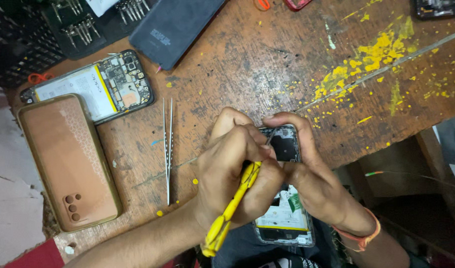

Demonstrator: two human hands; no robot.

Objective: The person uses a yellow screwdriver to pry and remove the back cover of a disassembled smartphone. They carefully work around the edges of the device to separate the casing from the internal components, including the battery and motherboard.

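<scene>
My left hand (231, 166) grips a yellow-handled screwdriver (226, 214), its tip pointing into the upper part of an opened phone (286, 218). The phone has its back cover off, so the white battery and dark upper board show. My right hand (317, 184), with an orange band at the wrist, holds this phone by its top and right edge. The phone hangs over the near edge of the wooden table (267, 64), above my lap. The screwdriver's tip is hidden behind my fingers.
Metal tweezers (168, 149) lie left of my hands. Further left are a brown phone case (68, 159) and a second opened phone (96, 87). A dark back cover (175, 27) and a screwdriver bit set (78, 25) lie at the far edge. Yellow paint stains (374, 49) mark the right side.
</scene>
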